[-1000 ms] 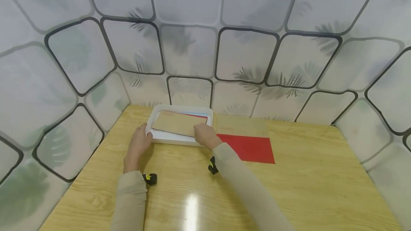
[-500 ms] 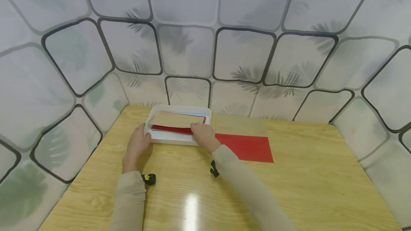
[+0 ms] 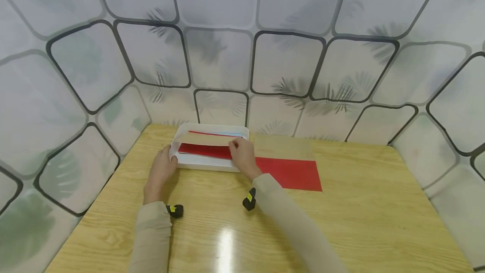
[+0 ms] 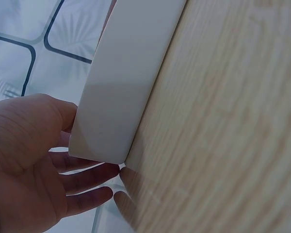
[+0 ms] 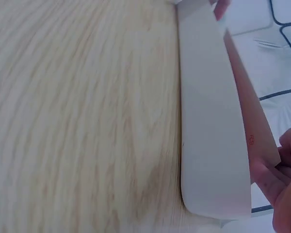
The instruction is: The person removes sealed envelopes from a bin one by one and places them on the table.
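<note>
A shallow white tray (image 3: 204, 164) stands on the table and holds several flat paper envelopes. My left hand (image 3: 162, 172) holds the tray's near left corner; in the left wrist view its thumb lies at the rim and the fingers spread past the end wall. My right hand (image 3: 242, 155) pinches the right end of a brown kraft envelope (image 3: 204, 139), whose near edge is raised. Below it a red envelope (image 3: 204, 150) shows, tilted in the tray. The right wrist view has the kraft envelope (image 5: 252, 111) above the tray wall, its corner between thumb and fingers.
Right of the tray, a red envelope (image 3: 293, 174) lies flat on the wooden table (image 3: 360, 214), with a kraft envelope (image 3: 284, 146) behind it. A pale blue edge (image 3: 227, 134) shows at the tray's back. A patterned curtain (image 3: 288, 62) encloses the table's back and sides.
My right hand has raised the near edge of the kraft envelope and moved slightly back, uncovering the red envelope beneath. My left hand stays at the tray corner.
</note>
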A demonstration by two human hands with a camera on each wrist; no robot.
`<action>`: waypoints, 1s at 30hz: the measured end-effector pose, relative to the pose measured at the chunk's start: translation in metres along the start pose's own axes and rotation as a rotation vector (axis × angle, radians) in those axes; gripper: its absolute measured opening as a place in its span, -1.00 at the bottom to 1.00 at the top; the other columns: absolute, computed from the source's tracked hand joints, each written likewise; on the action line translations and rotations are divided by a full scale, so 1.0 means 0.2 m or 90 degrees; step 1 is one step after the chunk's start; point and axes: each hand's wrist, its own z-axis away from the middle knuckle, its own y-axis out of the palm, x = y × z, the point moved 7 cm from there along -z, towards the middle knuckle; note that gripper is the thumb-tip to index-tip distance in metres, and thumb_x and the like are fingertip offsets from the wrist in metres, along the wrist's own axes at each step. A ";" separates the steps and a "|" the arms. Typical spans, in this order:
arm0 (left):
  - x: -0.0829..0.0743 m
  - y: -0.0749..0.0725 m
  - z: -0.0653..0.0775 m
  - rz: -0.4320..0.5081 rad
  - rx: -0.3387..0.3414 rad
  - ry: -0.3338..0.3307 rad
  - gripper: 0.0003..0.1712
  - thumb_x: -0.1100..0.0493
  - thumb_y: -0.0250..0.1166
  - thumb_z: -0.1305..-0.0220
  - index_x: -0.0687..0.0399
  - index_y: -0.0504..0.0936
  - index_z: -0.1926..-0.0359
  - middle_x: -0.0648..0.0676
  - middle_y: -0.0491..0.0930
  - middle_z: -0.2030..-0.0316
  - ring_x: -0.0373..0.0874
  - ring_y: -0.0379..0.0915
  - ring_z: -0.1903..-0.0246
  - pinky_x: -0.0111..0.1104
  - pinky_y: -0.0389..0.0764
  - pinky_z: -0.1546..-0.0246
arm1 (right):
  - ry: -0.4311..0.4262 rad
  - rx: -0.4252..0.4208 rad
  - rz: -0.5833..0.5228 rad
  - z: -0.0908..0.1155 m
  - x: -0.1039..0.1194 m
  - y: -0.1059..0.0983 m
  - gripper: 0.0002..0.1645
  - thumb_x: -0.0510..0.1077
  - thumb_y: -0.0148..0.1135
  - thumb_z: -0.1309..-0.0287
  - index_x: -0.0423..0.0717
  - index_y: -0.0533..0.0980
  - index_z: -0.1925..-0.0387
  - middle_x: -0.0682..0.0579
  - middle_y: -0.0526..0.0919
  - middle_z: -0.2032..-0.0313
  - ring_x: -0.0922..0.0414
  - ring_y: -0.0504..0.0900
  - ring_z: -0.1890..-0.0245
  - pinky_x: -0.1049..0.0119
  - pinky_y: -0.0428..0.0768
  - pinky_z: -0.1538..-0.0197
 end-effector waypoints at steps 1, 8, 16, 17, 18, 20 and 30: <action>0.00 0.00 0.00 0.001 0.001 0.001 -0.32 0.21 -0.13 -0.45 0.48 0.01 -0.47 0.57 0.13 -0.35 0.43 0.09 -0.36 0.18 0.16 -0.37 | 0.022 -0.017 -0.033 0.00 -0.01 -0.01 -0.76 -0.24 0.12 -0.33 -0.26 0.64 0.38 0.00 0.63 0.53 0.14 0.54 0.47 0.31 0.57 0.29; 0.00 0.00 0.00 0.009 0.007 -0.004 -0.32 0.20 -0.14 -0.46 0.47 -0.02 -0.48 0.58 0.12 -0.35 0.44 0.09 -0.36 0.18 0.16 -0.36 | 0.156 -0.099 -0.209 0.01 -0.05 -0.04 -0.62 -0.44 0.12 -0.06 -0.36 0.64 0.06 -0.26 0.72 0.21 0.01 0.66 0.52 0.39 0.54 0.48; -0.01 0.01 0.00 0.015 0.010 -0.005 -0.32 0.20 -0.14 -0.46 0.47 -0.02 -0.48 0.58 0.14 -0.34 0.44 0.12 -0.34 0.19 0.18 -0.35 | 0.323 -0.036 -0.381 0.04 -0.11 0.00 -0.67 -0.46 0.14 -0.12 -0.45 0.62 0.07 -0.26 0.66 0.11 0.14 0.67 0.60 0.32 0.72 0.35; -0.01 0.01 0.01 0.016 0.010 -0.004 -0.32 0.20 -0.14 -0.47 0.47 -0.02 -0.48 0.58 0.14 -0.34 0.44 0.12 -0.35 0.19 0.18 -0.35 | 0.332 -0.026 -0.384 0.05 -0.11 0.00 -0.67 -0.46 0.14 -0.12 -0.44 0.62 0.06 -0.25 0.66 0.12 0.19 0.64 0.61 0.34 0.71 0.36; -0.01 0.01 0.01 0.018 0.010 -0.004 -0.32 0.20 -0.15 -0.47 0.47 -0.02 -0.48 0.58 0.13 -0.34 0.43 0.11 -0.35 0.19 0.17 -0.36 | 0.336 -0.018 -0.383 0.05 -0.11 0.00 -0.66 -0.46 0.13 -0.13 -0.43 0.62 0.05 -0.24 0.66 0.11 0.20 0.65 0.61 0.34 0.71 0.36; -0.01 0.01 0.01 0.018 0.009 -0.003 -0.32 0.20 -0.15 -0.46 0.47 -0.01 -0.48 0.57 0.13 -0.35 0.42 0.10 -0.36 0.18 0.17 -0.36 | 0.332 -0.005 -0.367 0.06 -0.11 -0.01 -0.65 -0.44 0.12 -0.16 -0.40 0.61 0.01 -0.23 0.67 0.07 0.17 0.68 0.56 0.34 0.71 0.37; 0.00 0.00 0.00 0.011 0.005 -0.001 -0.31 0.19 -0.15 -0.45 0.47 -0.01 -0.48 0.56 0.11 -0.37 0.42 0.05 -0.38 0.17 0.13 -0.38 | 0.267 -0.018 -0.334 0.07 -0.12 -0.08 -0.56 -0.43 0.02 -0.19 -0.34 0.58 -0.08 -0.25 0.64 -0.07 -0.06 0.77 0.41 0.16 0.74 0.30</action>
